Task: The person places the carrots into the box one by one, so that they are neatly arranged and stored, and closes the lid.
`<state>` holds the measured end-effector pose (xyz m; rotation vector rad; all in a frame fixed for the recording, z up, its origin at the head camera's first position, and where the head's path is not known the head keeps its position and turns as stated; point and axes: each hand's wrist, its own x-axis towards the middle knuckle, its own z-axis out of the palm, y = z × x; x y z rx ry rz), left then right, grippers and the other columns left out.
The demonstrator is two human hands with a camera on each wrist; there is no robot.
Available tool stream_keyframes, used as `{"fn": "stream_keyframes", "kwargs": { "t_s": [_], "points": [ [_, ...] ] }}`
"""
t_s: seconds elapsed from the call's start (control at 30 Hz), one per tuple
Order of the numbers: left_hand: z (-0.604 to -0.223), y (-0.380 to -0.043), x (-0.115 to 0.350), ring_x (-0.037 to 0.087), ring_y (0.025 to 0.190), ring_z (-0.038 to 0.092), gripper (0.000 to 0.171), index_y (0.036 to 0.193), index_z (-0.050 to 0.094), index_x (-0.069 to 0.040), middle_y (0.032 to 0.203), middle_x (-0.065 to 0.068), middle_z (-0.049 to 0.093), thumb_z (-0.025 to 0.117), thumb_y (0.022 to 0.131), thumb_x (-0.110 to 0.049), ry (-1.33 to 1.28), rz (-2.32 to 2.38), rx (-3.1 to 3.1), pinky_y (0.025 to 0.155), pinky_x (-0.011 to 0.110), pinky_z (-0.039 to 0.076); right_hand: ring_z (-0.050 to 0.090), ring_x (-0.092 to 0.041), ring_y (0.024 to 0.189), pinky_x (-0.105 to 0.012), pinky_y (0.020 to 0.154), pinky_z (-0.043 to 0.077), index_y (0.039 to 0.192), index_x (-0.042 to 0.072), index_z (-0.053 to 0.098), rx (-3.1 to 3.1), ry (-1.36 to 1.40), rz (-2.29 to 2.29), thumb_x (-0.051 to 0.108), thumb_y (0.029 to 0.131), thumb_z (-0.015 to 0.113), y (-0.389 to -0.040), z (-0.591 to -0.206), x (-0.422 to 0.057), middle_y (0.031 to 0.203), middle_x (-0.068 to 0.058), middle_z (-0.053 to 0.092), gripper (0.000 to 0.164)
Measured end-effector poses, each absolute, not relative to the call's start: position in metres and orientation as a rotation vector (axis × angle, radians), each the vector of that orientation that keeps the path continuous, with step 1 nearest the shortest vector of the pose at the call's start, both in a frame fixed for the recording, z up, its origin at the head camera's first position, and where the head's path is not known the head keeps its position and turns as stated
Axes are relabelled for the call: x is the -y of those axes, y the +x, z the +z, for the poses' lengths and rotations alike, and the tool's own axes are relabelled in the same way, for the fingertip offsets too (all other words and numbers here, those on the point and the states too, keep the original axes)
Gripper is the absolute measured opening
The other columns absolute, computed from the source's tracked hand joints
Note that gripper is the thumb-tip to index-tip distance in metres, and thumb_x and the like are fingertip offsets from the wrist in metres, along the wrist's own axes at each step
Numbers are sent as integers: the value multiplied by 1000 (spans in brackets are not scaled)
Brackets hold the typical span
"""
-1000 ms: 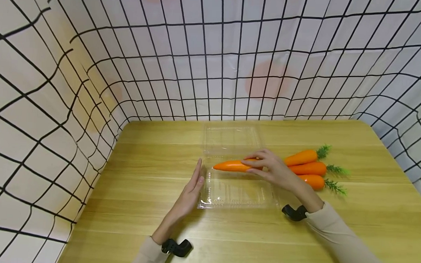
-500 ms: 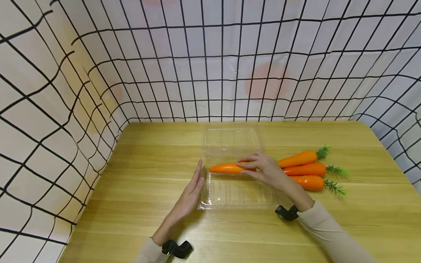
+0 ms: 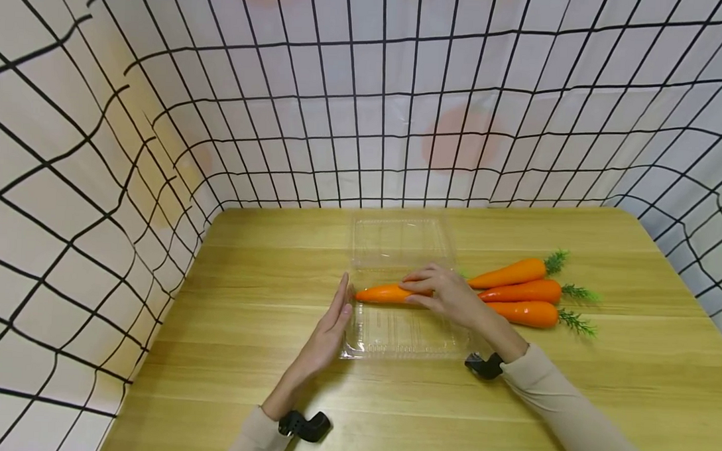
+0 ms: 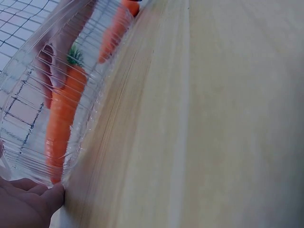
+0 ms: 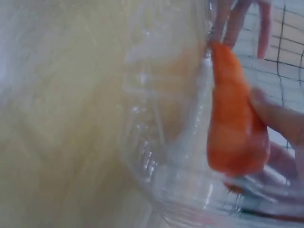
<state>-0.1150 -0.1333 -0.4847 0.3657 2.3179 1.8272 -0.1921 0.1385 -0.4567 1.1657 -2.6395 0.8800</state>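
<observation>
A clear plastic clamshell box (image 3: 405,333) lies with its lid (image 3: 402,240) folded back on the far side. My right hand (image 3: 445,295) grips an orange carrot (image 3: 385,293) near its thick end, holding it lengthwise inside the back part of the box. Its tip points left, at the box's left wall. Straight-fingered, my left hand (image 3: 327,327) rests against the outside of that wall. Seen through the plastic in the left wrist view, the carrot (image 4: 64,118) shows a green leafy top (image 4: 75,56), and the left thumb (image 4: 54,197) touches the box's end.
Three more carrots lie fanned out right of the box: a back one (image 3: 511,273), a middle one (image 3: 528,291) and a front one (image 3: 531,314), green tops to the right. A white, black-gridded cloth (image 3: 317,118) walls the wooden table (image 3: 244,314) at the back and sides.
My right hand has moved left and slightly toward me with the carrot, bringing its tip to the box's left wall. The left hand has stayed in place.
</observation>
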Motion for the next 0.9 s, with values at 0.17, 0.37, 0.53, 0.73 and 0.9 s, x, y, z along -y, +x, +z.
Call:
{"fn": "stream_keyframes", "kwargs": {
  "t_s": [0.17,0.37,0.53,0.73,0.9],
  "points": [
    [-486,-116,133,32,162,12,60,168,-3,-22,174,17,8,26,116,-17,365,1823,-2314,131,48,14,67,-32,116,-53,98,58,120,9,79,2699,1130,874,19,91,79,-192,-458,-138,124,-11,76,30],
    [-486,-116,133,31,162,12,60,168,-3,-23,174,17,8,26,116,-17,363,1823,-2318,131,47,13,67,-30,112,-50,94,59,120,9,79,2719,1124,782,19,91,79,-191,-459,-136,120,-10,74,30],
    [-485,-116,134,32,161,14,60,168,-2,-23,174,18,10,27,115,-16,368,1828,-2320,131,47,14,65,-26,107,-45,87,59,118,11,80,2720,1104,734,20,90,80,-190,-460,-135,115,-7,71,29],
    [-486,-116,134,32,161,13,60,168,-3,-23,174,18,9,27,116,-17,369,1826,-2317,131,48,14,64,-23,102,-38,81,58,119,13,80,2708,1081,720,22,90,80,-189,-463,-134,115,-7,69,30],
    [-485,-116,134,32,161,13,60,168,-3,-23,174,19,9,27,116,-18,368,1836,-2316,131,48,14,62,-19,96,-31,72,55,118,13,80,2667,1083,685,23,90,80,-189,-465,-134,113,-7,68,30]
  ]
}}
